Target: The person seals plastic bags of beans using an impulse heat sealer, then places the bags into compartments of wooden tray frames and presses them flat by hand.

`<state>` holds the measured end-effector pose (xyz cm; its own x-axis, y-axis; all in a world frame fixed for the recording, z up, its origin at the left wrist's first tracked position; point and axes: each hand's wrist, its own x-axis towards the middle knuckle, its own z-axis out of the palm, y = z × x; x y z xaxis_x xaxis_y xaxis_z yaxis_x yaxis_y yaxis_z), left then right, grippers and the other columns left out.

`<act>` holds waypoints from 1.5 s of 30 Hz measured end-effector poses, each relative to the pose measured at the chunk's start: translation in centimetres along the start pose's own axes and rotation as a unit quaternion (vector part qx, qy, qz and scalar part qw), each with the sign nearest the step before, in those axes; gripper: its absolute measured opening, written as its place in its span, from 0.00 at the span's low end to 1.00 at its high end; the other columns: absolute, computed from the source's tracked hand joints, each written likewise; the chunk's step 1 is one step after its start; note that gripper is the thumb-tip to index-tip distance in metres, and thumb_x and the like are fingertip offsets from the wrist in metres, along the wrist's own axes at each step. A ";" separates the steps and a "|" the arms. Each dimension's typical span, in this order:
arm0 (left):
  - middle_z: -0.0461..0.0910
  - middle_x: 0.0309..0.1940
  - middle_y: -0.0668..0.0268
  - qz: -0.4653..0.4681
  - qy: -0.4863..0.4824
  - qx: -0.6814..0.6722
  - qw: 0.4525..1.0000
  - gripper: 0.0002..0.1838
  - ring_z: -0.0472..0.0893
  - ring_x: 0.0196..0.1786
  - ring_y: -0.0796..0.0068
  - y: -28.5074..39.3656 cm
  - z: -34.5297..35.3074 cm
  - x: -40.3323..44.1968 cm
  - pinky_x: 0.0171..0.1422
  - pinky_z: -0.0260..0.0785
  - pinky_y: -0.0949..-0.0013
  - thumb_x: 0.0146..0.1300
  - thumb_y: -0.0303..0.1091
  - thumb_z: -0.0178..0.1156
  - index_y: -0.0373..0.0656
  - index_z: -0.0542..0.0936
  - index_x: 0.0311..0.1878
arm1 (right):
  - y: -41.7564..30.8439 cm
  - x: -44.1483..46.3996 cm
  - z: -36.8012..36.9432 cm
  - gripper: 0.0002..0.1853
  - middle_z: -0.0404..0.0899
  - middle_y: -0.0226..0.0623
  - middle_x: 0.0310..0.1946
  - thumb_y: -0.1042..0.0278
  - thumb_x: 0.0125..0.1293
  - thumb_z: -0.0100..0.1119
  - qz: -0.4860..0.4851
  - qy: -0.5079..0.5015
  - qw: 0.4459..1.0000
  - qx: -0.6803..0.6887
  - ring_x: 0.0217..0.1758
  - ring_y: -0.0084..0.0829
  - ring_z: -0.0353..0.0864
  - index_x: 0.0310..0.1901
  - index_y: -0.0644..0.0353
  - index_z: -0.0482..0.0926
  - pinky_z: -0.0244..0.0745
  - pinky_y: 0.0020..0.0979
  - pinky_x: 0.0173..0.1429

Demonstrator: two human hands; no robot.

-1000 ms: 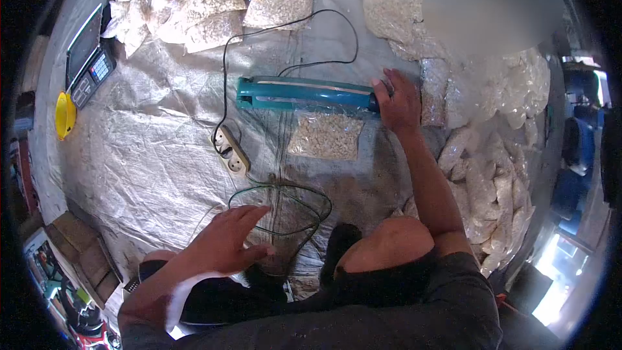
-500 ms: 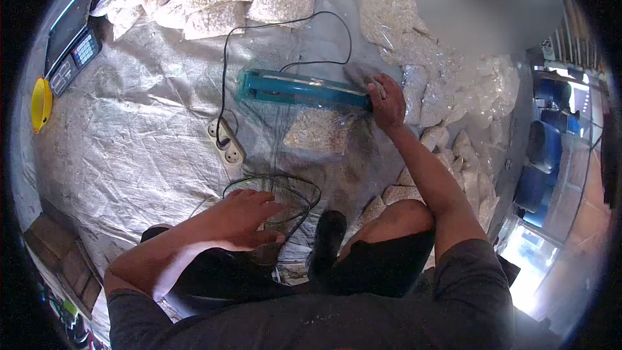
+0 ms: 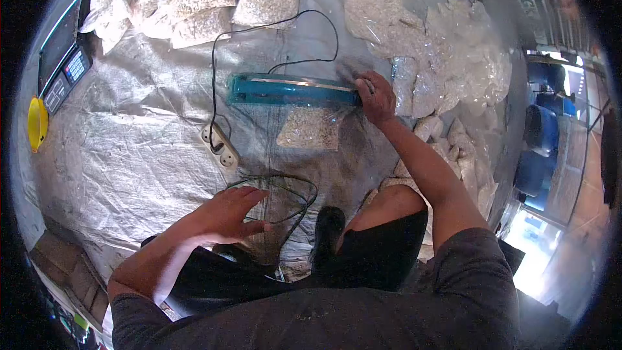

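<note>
A teal impulse bag sealer (image 3: 295, 93) lies crosswise on the silvery sheet. My right hand (image 3: 376, 96) is closed around its right end, fingers curled over the arm's tip. Just below the sealer lies a clear bag of pale, flaky grain-like filling (image 3: 309, 128), its upper edge against the sealer; whether that edge is between the jaws I cannot tell. My left hand (image 3: 232, 215) hovers over my lap beside a looped dark cable (image 3: 304, 189), thumb and fingers apart, with nothing in it.
A white power strip (image 3: 220, 146) with a black plug sits left of the sealer. Filled bags (image 3: 201, 0) are heaped at the back, and more bags (image 3: 421, 52) lie at right. A scale (image 3: 68, 68) and yellow bowl (image 3: 37, 123) stand at far left. A cardboard box (image 3: 68, 266) is at lower left.
The view has shifted slightly, so most things appear further left. My right hand stays on the sealer's end. My left hand's thumb and fingers look more spread.
</note>
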<state>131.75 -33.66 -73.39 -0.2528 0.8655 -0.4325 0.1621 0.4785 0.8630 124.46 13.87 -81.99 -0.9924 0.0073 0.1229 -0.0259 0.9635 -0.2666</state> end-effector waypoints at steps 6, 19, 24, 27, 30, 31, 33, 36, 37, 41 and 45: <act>0.72 0.71 0.43 0.013 -0.004 -0.007 1.000 0.42 0.71 0.75 0.42 -0.2 0.3 0.4 0.78 0.64 0.48 0.74 0.60 0.60 0.38 0.64 0.79 | 1.1 -0.2 1.1 0.21 0.85 0.49 0.55 0.48 0.76 0.58 -0.028 0.039 0.999 -0.023 0.63 0.51 0.82 0.53 0.59 0.85 0.74 0.46 0.69; 0.72 0.70 0.44 0.008 0.019 0.015 1.000 0.43 0.72 0.73 0.43 -0.4 0.7 -0.2 0.76 0.66 0.49 0.73 0.59 0.62 0.37 0.64 0.78 | 1.1 -0.2 1.2 0.27 0.84 0.49 0.60 0.43 0.74 0.60 -0.043 0.025 0.998 -0.025 0.66 0.51 0.80 0.57 0.59 0.85 0.71 0.47 0.74; 0.73 0.70 0.44 0.006 0.020 0.011 1.000 0.43 0.73 0.73 0.43 -0.3 0.7 -0.2 0.76 0.66 0.49 0.73 0.60 0.61 0.37 0.65 0.78 | -1.1 -0.2 -0.3 0.26 0.85 0.48 0.59 0.42 0.74 0.59 0.060 0.023 0.997 0.035 0.63 0.52 0.81 0.57 0.58 0.86 0.73 0.48 0.71; 0.73 0.70 0.44 -0.002 0.011 0.010 1.000 0.42 0.73 0.73 0.42 -0.1 0.7 -0.1 0.76 0.66 0.49 0.74 0.59 0.61 0.37 0.65 0.78 | -2.1 0.0 -0.9 0.26 0.85 0.48 0.58 0.42 0.74 0.59 0.067 0.021 0.997 0.043 0.63 0.52 0.81 0.56 0.58 0.86 0.73 0.48 0.71; 0.73 0.70 0.43 0.013 0.013 0.003 1.000 0.42 0.73 0.73 0.42 -0.6 1.1 0.1 0.76 0.66 0.48 0.74 0.59 0.61 0.37 0.65 0.78 | -2.0 -0.1 -0.9 0.26 0.86 0.48 0.57 0.42 0.74 0.60 0.067 0.023 0.997 0.032 0.63 0.51 0.82 0.55 0.58 0.86 0.74 0.47 0.70; 0.73 0.70 0.43 0.013 0.011 0.000 1.000 0.42 0.73 0.73 0.42 -0.6 1.1 0.2 0.76 0.66 0.48 0.74 0.59 0.61 0.37 0.65 0.78 | -1.8 0.0 -0.8 0.26 0.86 0.48 0.57 0.43 0.74 0.60 0.065 0.026 0.997 0.028 0.62 0.51 0.82 0.55 0.59 0.86 0.74 0.47 0.70; 0.73 0.70 0.42 0.013 0.012 -0.001 1.000 0.42 0.73 0.73 0.41 -0.6 1.1 0.2 0.76 0.66 0.48 0.74 0.59 0.61 0.37 0.65 0.78 | -1.7 0.0 -0.7 0.26 0.86 0.48 0.56 0.42 0.74 0.60 0.065 0.030 0.997 0.030 0.62 0.51 0.83 0.55 0.59 0.86 0.75 0.47 0.69; 0.73 0.69 0.41 0.017 0.020 0.003 1.000 0.42 0.73 0.72 0.41 -0.8 1.2 0.1 0.76 0.66 0.48 0.74 0.58 0.61 0.36 0.65 0.78 | -1.7 -0.1 -0.6 0.26 0.86 0.48 0.56 0.42 0.74 0.60 0.046 0.047 0.997 0.026 0.61 0.51 0.84 0.54 0.60 0.86 0.76 0.47 0.69; 0.73 0.69 0.41 0.021 0.024 0.006 0.999 0.42 0.73 0.72 0.41 -1.1 1.5 0.1 0.76 0.67 0.48 0.74 0.58 0.62 0.36 0.65 0.77 | -1.7 -0.2 -0.5 0.26 0.86 0.48 0.56 0.42 0.73 0.61 0.036 0.055 0.998 0.023 0.61 0.51 0.84 0.54 0.60 0.86 0.76 0.47 0.68; 0.74 0.68 0.41 0.031 0.027 -0.002 0.999 0.42 0.74 0.72 0.40 -1.1 1.3 0.1 0.75 0.67 0.48 0.74 0.58 0.62 0.35 0.65 0.77 | -1.5 -0.1 -0.4 0.26 0.86 0.49 0.56 0.43 0.73 0.61 0.055 0.044 0.997 0.030 0.62 0.51 0.83 0.54 0.60 0.86 0.76 0.47 0.69; 0.74 0.68 0.41 0.016 0.023 -0.009 1.000 0.41 0.74 0.71 0.40 -0.3 0.8 -0.1 0.75 0.67 0.48 0.74 0.58 0.61 0.35 0.66 0.77 | -1.7 -0.2 -0.4 0.27 0.86 0.49 0.57 0.42 0.74 0.59 0.056 0.040 0.997 0.031 0.62 0.52 0.83 0.54 0.60 0.86 0.75 0.47 0.70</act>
<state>132.50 -33.81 -73.83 -0.2917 0.8719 -0.3932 0.1533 0.4484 0.8806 124.71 12.37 -81.18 -0.9768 0.1380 0.1640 0.0752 0.9371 -0.3408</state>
